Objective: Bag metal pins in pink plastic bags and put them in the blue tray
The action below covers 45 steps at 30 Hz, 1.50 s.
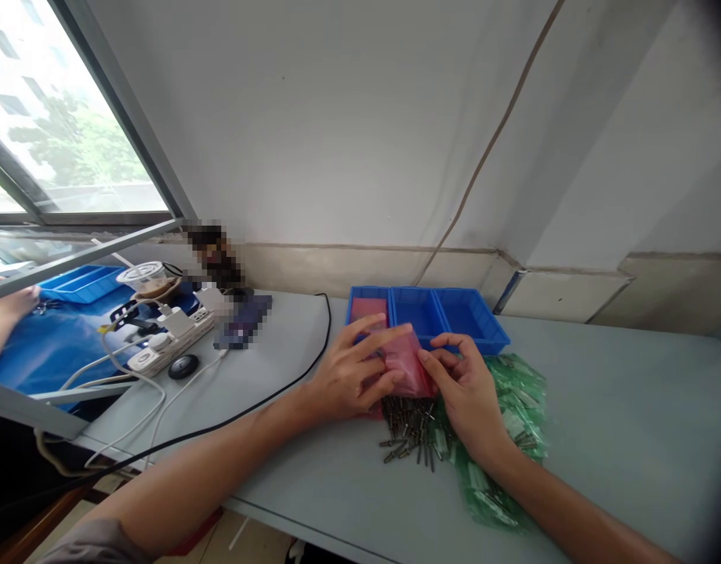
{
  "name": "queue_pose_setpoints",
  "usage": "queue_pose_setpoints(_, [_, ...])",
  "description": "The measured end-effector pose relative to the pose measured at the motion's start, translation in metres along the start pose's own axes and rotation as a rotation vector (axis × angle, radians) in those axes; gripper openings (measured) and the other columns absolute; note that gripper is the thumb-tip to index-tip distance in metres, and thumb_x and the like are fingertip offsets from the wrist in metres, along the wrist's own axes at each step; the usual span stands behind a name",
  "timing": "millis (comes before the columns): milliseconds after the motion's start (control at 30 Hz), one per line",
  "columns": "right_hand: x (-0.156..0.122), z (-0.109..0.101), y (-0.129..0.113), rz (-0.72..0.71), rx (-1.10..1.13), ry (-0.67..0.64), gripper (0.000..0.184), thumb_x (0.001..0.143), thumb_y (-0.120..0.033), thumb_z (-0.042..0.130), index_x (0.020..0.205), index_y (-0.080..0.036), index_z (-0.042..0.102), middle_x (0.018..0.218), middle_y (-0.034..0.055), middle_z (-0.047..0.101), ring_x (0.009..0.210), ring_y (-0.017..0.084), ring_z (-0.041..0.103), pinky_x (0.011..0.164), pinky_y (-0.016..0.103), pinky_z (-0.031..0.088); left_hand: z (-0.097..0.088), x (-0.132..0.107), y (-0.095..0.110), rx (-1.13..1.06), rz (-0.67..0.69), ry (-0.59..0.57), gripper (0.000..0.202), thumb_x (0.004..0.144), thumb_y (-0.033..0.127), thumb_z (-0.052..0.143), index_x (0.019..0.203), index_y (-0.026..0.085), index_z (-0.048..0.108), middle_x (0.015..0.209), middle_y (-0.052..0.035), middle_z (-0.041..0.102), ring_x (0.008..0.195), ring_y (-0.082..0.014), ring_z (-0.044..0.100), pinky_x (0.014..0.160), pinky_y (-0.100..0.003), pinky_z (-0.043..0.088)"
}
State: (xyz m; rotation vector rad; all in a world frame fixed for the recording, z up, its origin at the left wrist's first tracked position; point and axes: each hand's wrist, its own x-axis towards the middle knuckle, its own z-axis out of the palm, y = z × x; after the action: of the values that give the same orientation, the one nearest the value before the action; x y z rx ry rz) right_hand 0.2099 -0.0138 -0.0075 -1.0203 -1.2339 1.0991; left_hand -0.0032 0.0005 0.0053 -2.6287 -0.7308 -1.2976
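My left hand (pixel 349 372) and my right hand (pixel 463 388) both grip a small pink plastic bag (pixel 406 362), held just above the grey table. The left fingers pinch its left side; the right thumb and fingers pinch its right edge. Below the bag lies a pile of small dark metal pins (pixel 411 431). Under and beside my right hand spreads a heap of green plastic bags (pixel 513 415). Behind the hands stand three blue trays (pixel 454 313) in a row; the leftmost holds more pink bags.
A white power strip (pixel 172 337) with plugged chargers and cables sits at the left, with a black cable (pixel 266 399) running across the table. A lidded cup (pixel 144 278) and a blue tray (pixel 81 282) lie further left, near another person's hand (pixel 8 305).
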Motion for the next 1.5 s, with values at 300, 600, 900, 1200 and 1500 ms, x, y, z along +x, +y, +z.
queue_pose_setpoints(300, [-0.003, -0.002, -0.002, -0.057, -0.128, -0.005, 0.019, 0.101, -0.040, 0.061, 0.110, -0.026, 0.070, 0.081, 0.0003, 0.068, 0.060, 0.017, 0.051, 0.057, 0.030, 0.043, 0.003, -0.006, -0.001, -0.050, -0.157, -0.040, 0.031, 0.107, 0.014, 0.041, 0.116, 0.011, 0.070, 0.105, -0.0129, 0.076, 0.095, -0.0229, 0.068, 0.093, -0.043, 0.054])
queue_pose_setpoints(600, [-0.003, -0.004, 0.002, -0.084, -0.201, -0.009, 0.024, 0.103, -0.052, 0.062, 0.108, -0.028, 0.065, 0.071, -0.0028, 0.054, 0.063, 0.019, 0.051, 0.057, 0.031, 0.041, 0.008, -0.010, -0.006, -0.077, -0.081, -0.046, 0.048, 0.106, 0.007, 0.039, 0.151, 0.019, 0.053, 0.142, -0.0144, 0.067, 0.124, -0.0243, 0.066, 0.105, -0.044, 0.056])
queue_pose_setpoints(900, [-0.004, -0.002, -0.001, -0.057, -0.174, -0.030, 0.029, 0.104, -0.056, 0.060, 0.100, -0.028, 0.059, 0.062, -0.0051, 0.056, 0.058, 0.018, 0.055, 0.057, 0.030, 0.045, 0.002, -0.009, -0.003, -0.172, -0.226, -0.061, 0.051, 0.105, 0.008, 0.033, 0.150, 0.020, 0.054, 0.134, -0.0136, 0.067, 0.125, -0.0247, 0.064, 0.112, -0.047, 0.052])
queue_pose_setpoints(1200, [-0.002, -0.002, 0.000, -0.032, -0.139, 0.024, 0.033, 0.101, -0.062, 0.061, 0.105, -0.029, 0.058, 0.056, -0.0047, 0.060, 0.055, 0.021, 0.055, 0.056, 0.033, 0.046, 0.001, -0.003, 0.001, -0.161, -0.236, -0.095, 0.030, 0.108, 0.030, 0.055, 0.136, 0.021, 0.062, 0.121, -0.0093, 0.074, 0.110, -0.0227, 0.070, 0.103, -0.040, 0.055])
queue_pose_setpoints(1500, [-0.003, 0.000, 0.000, -0.044, -0.093, 0.006, 0.030, 0.099, -0.056, 0.067, 0.109, -0.030, 0.056, 0.068, -0.0024, 0.066, 0.062, 0.022, 0.062, 0.060, 0.033, 0.050, 0.009, -0.003, -0.004, -0.164, -0.218, -0.025, 0.023, 0.110, 0.023, 0.050, 0.125, 0.021, 0.068, 0.103, -0.0079, 0.069, 0.097, -0.0198, 0.067, 0.092, -0.036, 0.057])
